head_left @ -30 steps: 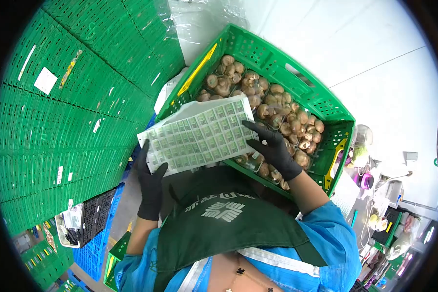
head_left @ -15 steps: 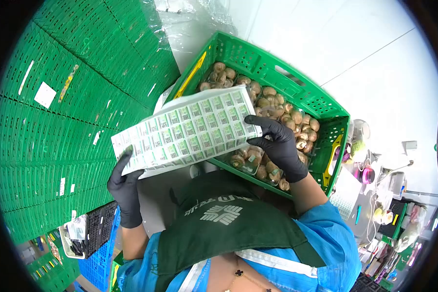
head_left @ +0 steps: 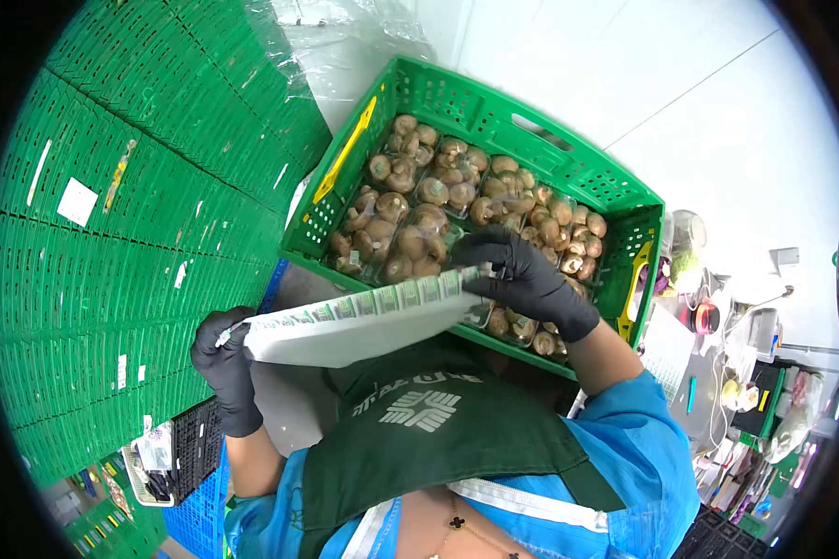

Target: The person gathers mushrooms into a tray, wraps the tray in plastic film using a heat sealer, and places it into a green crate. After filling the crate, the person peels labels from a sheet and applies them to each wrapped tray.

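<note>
A sheet of stickers [head_left: 364, 328], white with rows of small green printed labels, is stretched between my two gloved hands. It is bent over, so mostly its plain white side faces me and one row of labels shows along the top edge. My left hand [head_left: 226, 359] pinches its left end, and my right hand [head_left: 517, 279] grips its right end. Behind the sheet stands a green crate [head_left: 569, 172] with yellow side clips, holding several clear packs of brown mushrooms [head_left: 419, 247]. My right hand is over the packs; the sheet hides the crate's near edge in part.
Tall stacks of green crates [head_left: 140, 252] rise on the left. A blue crate [head_left: 196, 508] and a black crate [head_left: 196, 438] sit at lower left. At right, a cluttered table [head_left: 704, 401] carries cables, a tape roll [head_left: 707, 317] and a teal pen [head_left: 691, 395].
The sticker sheet has been lowered towards me and folded over, so its printed face is largely turned away. More mushroom packs are uncovered. Both hands keep their hold.
</note>
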Available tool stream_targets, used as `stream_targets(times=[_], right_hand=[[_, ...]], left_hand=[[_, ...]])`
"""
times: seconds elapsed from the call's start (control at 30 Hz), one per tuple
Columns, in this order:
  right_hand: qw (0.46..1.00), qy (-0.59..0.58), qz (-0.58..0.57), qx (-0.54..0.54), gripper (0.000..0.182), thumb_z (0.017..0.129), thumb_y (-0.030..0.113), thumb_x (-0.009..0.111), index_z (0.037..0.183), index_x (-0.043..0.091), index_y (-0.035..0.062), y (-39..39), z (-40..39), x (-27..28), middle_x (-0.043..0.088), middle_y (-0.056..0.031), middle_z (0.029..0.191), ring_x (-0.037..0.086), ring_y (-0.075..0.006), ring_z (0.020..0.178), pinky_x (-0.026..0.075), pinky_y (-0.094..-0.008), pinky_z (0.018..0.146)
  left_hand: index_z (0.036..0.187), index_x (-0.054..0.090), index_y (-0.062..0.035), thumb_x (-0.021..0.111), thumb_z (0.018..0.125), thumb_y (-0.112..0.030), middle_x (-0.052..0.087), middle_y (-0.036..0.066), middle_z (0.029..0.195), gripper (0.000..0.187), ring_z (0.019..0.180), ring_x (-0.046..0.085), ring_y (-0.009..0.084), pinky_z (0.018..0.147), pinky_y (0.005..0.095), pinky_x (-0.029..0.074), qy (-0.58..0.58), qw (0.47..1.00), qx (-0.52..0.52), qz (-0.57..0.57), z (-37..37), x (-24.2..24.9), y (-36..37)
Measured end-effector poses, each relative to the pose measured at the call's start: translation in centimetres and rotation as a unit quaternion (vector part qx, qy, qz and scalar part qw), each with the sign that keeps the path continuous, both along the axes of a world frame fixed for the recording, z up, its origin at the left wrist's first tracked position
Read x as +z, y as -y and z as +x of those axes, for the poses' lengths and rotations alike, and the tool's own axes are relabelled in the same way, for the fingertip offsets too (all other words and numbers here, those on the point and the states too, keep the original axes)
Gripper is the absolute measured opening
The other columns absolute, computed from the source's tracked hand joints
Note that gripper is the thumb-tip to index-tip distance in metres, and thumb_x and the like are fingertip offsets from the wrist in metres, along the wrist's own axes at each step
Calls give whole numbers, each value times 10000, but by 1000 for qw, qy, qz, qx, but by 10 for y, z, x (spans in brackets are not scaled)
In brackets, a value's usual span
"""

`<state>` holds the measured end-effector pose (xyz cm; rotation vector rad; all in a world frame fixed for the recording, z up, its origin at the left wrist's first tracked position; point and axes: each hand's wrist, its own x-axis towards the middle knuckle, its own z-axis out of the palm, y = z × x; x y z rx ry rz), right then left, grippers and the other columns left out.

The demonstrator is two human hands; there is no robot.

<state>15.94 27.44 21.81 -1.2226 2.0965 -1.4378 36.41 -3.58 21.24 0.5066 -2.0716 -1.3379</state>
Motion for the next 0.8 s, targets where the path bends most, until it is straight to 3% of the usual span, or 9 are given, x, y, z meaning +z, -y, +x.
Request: stream_targets(times=[0.13, 0.3, 0.37, 0.4, 0.47, 0.5, 0.6, 0.67, 0.8], right_hand=[[994, 45, 95, 40, 271, 724, 148, 671, 984, 630, 86, 2, -7, 27, 592, -114, 847, 576, -257, 838, 456, -343, 738], [996, -9, 71, 46, 172, 742, 140, 638, 906, 638, 90, 1, -12, 23, 607, -68, 807, 575, -250, 795, 453, -351, 685], [930, -358, 83, 30, 104, 740, 103, 626, 843, 629, 87, -4, -11, 22, 602, -52, 769, 569, -260, 756, 448, -346, 658], [929, -358, 92, 24, 104, 740, 103, 626, 843, 629, 87, -13, -13, 22, 602, -52, 769, 569, -260, 756, 448, -346, 658], [965, -235, -97, -60, 64, 766, 40, 588, 808, 616, 79, -34, -19, 17, 601, -55, 777, 574, -243, 760, 451, -322, 675], [970, -81, -116, -199, 61, 772, 18, 588, 820, 603, 54, -44, -26, 9, 609, -60, 800, 576, -190, 768, 449, -285, 696], [917, 209, 108, -322, 93, 814, 94, 600, 828, 565, 9, -126, -78, -105, 570, -31, 750, 526, -92, 714, 438, -235, 656], [900, 61, 316, -293, 343, 766, 382, 605, 840, 596, 47, -162, -82, -176, 612, -147, 764, 599, -274, 721, 451, -386, 682], [869, 12, 391, -304, 400, 699, 427, 640, 829, 595, 52, -161, -82, -202, 615, -143, 767, 599, -311, 742, 453, -408, 661]], left_hand=[[834, 605, -20, 634, 680, 42, 634, 91, 815, 168, 755, 584, 172, 714, 284, 462, -10, 999, -44, -26, -12, 7, -3], [823, 614, -15, 644, 701, 23, 640, 75, 814, 131, 745, 575, 140, 703, 275, 461, 23, 999, -29, 11, -25, 7, -6], [826, 618, -13, 644, 717, 10, 640, 63, 812, 114, 746, 569, 126, 701, 271, 459, 58, 995, -34, 74, -29, -4, -1], [828, 622, -12, 644, 733, -3, 640, 51, 810, 98, 748, 562, 112, 700, 268, 458, 96, 986, -32, 133, -31, -13, 4], [853, 635, -23, 658, 751, -60, 631, 34, 800, 111, 719, 556, 103, 697, 258, 453, 120, 986, 20, 116, -30, -46, 28], [854, 636, -27, 665, 748, -66, 631, 35, 803, 117, 714, 557, 103, 695, 257, 456, 131, 983, 45, 117, -24, -46, 37], [857, 637, -35, 676, 744, -78, 632, 36, 809, 126, 702, 557, 100, 670, 250, 461, 92, 975, 93, 178, -8, -43, 49], [855, 635, -37, 672, 749, -77, 630, 34, 805, 119, 696, 557, 99, 658, 243, 462, 88, 972, 93, 198, -6, -50, 53], [867, 633, -28, 645, 771, -71, 633, 35, 806, 106, 699, 559, 101, 662, 245, 463, 108, 971, 60, 204, -13, -49, 43]])
